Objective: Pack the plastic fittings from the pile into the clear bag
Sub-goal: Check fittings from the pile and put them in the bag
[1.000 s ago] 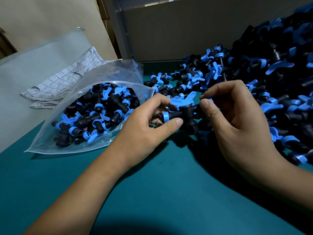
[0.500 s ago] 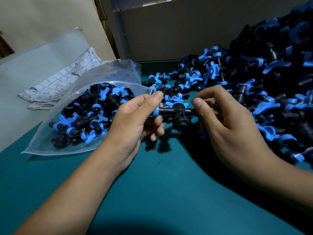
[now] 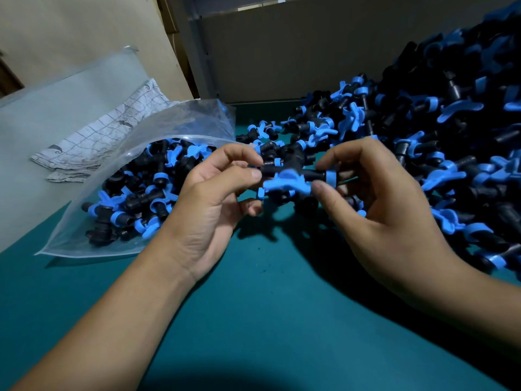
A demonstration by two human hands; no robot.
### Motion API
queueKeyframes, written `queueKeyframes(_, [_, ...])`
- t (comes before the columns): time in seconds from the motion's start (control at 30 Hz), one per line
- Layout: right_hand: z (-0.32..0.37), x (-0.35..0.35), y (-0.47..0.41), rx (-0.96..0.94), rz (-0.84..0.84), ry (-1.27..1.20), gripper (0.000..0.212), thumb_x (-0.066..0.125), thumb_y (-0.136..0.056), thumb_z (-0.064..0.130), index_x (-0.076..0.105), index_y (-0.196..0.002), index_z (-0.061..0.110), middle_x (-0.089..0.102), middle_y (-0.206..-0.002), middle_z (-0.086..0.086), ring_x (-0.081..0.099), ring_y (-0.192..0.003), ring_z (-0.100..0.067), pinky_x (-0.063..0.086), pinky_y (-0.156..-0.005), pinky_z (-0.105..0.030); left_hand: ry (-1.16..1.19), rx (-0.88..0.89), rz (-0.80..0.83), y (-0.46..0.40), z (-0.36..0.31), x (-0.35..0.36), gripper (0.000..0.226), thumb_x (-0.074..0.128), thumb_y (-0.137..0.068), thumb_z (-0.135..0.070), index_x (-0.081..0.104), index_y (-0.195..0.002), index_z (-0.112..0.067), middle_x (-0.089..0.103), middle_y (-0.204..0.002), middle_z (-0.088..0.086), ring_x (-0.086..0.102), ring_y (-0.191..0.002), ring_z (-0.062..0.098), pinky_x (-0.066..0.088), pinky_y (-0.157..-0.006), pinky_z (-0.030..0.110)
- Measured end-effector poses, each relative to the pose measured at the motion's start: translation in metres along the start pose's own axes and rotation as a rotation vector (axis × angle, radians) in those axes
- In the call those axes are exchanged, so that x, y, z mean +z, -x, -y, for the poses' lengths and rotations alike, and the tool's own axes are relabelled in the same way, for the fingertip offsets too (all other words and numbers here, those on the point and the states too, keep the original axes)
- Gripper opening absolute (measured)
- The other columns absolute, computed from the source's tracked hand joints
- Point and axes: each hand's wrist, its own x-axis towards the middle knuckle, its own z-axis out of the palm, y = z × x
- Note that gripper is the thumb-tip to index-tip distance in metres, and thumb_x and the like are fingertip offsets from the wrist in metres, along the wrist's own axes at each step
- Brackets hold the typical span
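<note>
Writing: none could be read on the fitting (image 3: pixel 290 176), the clear bag (image 3: pixel 158 142) or the patterned cloth (image 3: pixel 104 136).
Fitting axis: black barrel ran left to right, blue handle facing the camera.
Left hand (image 3: pixel 214 198): thumb and forefinger pinched the barrel's left end.
Right hand (image 3: pixel 377 204): thumb and fingers pinched its right end, by the blue ring.
Position: held above the teal table (image 3: pixel 267 306), between bag and pile (image 3: pixel 451 131).

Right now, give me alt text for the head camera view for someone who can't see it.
Two hands, the left hand and right hand, pinch one black-and-blue fitting by its ends above a teal table. A part-filled clear bag lies left, and a big pile of fittings lies right.
</note>
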Motion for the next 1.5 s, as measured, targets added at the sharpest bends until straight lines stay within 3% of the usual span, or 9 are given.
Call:
queueKeyframes(0.2, [0.002,-0.003,0.001,-0.106,-0.019,0.079,0.028,0.076,-0.085,-0.004,0.06,-0.096,0.016,0.057,-0.097,0.004,0.059,-0.091,-0.02,0.048,-0.081,-0.03,-0.016,0.05,0.05,0.003,-0.003,0.002,0.024,0.052,-0.07,0.008,0.058,-0.074,-0.015,0.057,-0.096,0.008,0.048,-0.073,0.017,0.039,-0.056,0.027])
queueKeyframes(0.4, [0.009,-0.001,0.004,0.03,0.106,0.009,0.015,0.064,-0.098,0.037,0.063,-0.099,0.022,0.067,-0.079,0.002,0.064,-0.073,-0.02,0.049,-0.07,-0.033,-0.175,0.025,-0.029,0.003,-0.007,0.001,0.009,0.057,-0.089,-0.019,0.062,-0.082,-0.018,0.045,-0.066,0.003,0.035,-0.047,0.013,0.022,-0.045,0.024])
queueKeyframes(0.53, [0.009,0.0,0.003,0.084,0.27,0.112,0.029,0.053,-0.103,0.055,0.067,-0.1,0.031,0.071,-0.087,0.01,0.066,-0.085,-0.013,0.051,-0.075,-0.033,-0.243,0.003,-0.23,-0.003,-0.012,-0.005,0.022,0.062,-0.091,-0.031,0.061,-0.073,-0.019,0.03,-0.054,0.001,0.024,-0.04,0.013,0.013,-0.047,0.025])
queueKeyframes(0.67, [0.008,0.0,0.003,0.05,0.208,0.202,0.022,0.054,-0.101,0.048,0.068,-0.107,0.032,0.065,-0.099,0.019,0.061,-0.101,-0.005,0.046,-0.086,-0.026,-0.25,-0.095,-0.508,-0.007,-0.024,-0.021,0.033,0.072,-0.084,-0.046,0.058,-0.064,-0.023,0.043,-0.061,0.002,0.035,-0.056,0.022,0.019,-0.055,0.034])
queueKeyframes(0.83, [0.006,0.001,0.002,0.06,0.17,0.242,0.015,0.057,-0.098,0.035,0.068,-0.107,0.029,0.065,-0.099,0.018,0.059,-0.101,-0.006,0.044,-0.087,-0.023,-0.123,-0.038,-0.938,-0.012,-0.025,-0.036,0.019,0.065,-0.091,-0.025,0.052,-0.077,-0.025,0.046,-0.056,-0.003,0.034,-0.038,0.011,0.02,-0.038,0.012])
queueKeyframes(1.03, [0.007,0.0,0.002,0.077,0.186,0.252,0.014,0.057,-0.098,0.033,0.067,-0.107,0.032,0.064,-0.099,0.022,0.059,-0.103,-0.003,0.042,-0.086,-0.015,0.09,0.169,-1.246,-0.013,-0.031,-0.051,0.023,0.048,-0.094,-0.008,0.049,-0.075,-0.021,0.039,-0.055,-0.003,0.033,-0.034,0.009,0.025,-0.041,0.013])
queueKeyframes(1.17, [0.008,-0.002,0.003,0.081,0.178,0.248,0.014,0.058,-0.097,0.031,0.067,-0.107,0.031,0.065,-0.1,0.021,0.059,-0.104,-0.004,0.042,-0.087,-0.015,0.098,0.264,-1.298,-0.016,-0.033,-0.059,0.03,0.042,-0.104,-0.02,0.043,-0.074,-0.023,0.043,-0.054,-0.003,0.038,-0.043,0.015,0.032,-0.046,0.02])
queueKeyframes(1.27, [0.008,-0.001,0.002,0.084,0.159,0.26,0.012,0.058,-0.097,0.031,0.066,-0.106,0.031,0.064,-0.099,0.021,0.059,-0.103,-0.003,0.041,-0.087,-0.013,-0.085,0.326,-1.383,-0.019,-0.031,-0.067,0.037,0.045,-0.108,-0.04,0.04,-0.075,-0.023,0.049,-0.079,0.01,0.044,-0.069,0.023,0.04,-0.063,0.034])
queueKeyframes(1.5, [0.003,0.003,0.001,0.147,0.233,0.479,0.031,0.055,-0.096,0.037,0.061,-0.124,0.025,0.054,-0.122,0.008,0.043,-0.124,-0.015,0.028,-0.096,-0.02,-0.552,0.248,-1.337,-0.019,-0.011,-0.063,0.017,0.059,-0.101,-0.034,0.049,-0.087,-0.032,0.065,-0.118,0.01,0.062,-0.106,0.028,0.05,-0.097,0.042])
